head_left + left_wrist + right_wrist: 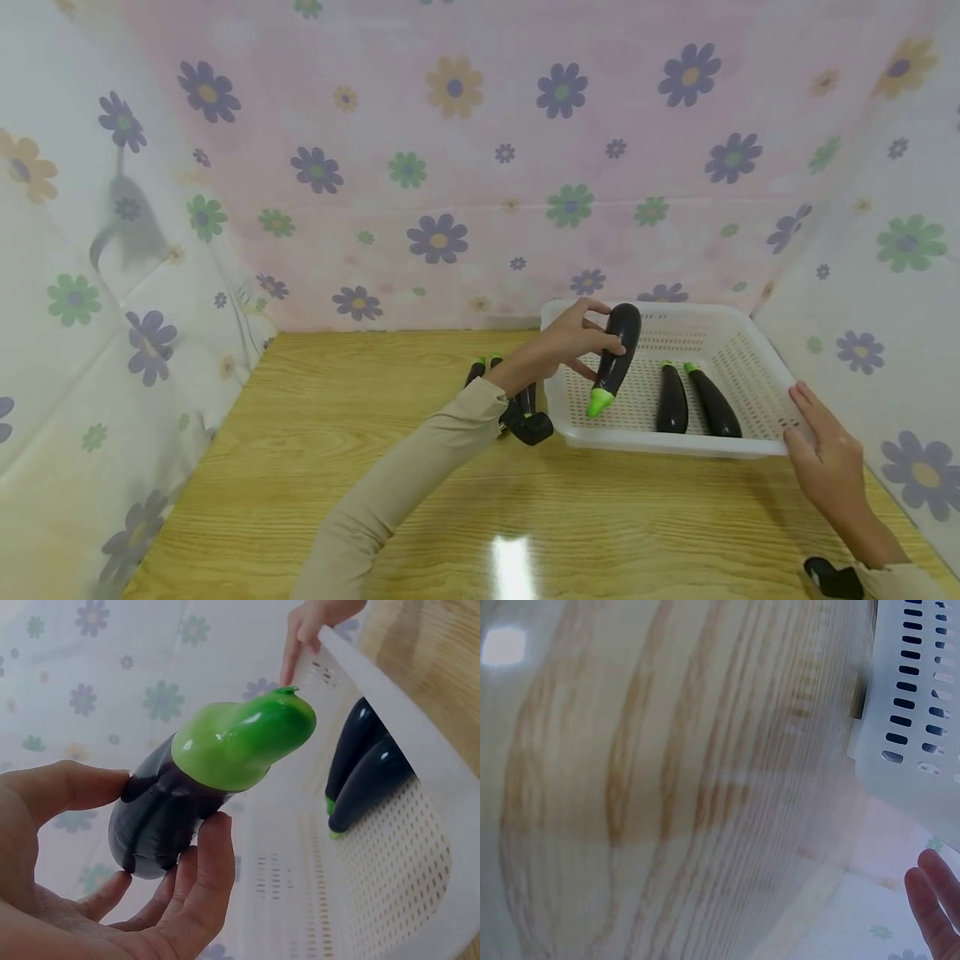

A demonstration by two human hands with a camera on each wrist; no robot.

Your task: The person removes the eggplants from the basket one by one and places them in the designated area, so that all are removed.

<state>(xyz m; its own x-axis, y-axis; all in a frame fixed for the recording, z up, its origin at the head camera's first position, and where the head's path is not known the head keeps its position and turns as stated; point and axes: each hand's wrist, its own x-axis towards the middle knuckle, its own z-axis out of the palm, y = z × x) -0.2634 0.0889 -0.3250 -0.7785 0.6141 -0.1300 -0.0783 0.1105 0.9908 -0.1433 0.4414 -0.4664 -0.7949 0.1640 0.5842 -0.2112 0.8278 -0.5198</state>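
My left hand (573, 340) holds a dark purple toy-like eggplant (621, 346) with a bright green stem end above the left part of a white plastic basket (667, 446). In the left wrist view, thumb and fingers close around the eggplant's dark body, the green end (240, 742) facing the camera. Two more eggplants, one (672, 400) beside the other (714, 402), lie inside the basket. At the basket's near right corner, my right hand (828, 458) grips the rim. Only a couple of its fingers (930, 907) show in the right wrist view.
More eggplants (476, 371) lie on the wooden table (337, 450) left of the basket, partly hidden by my left forearm and a black wrist device (528, 425). Flower-patterned cloth (442, 167) encloses the back and sides. The basket stands near the table's back right.
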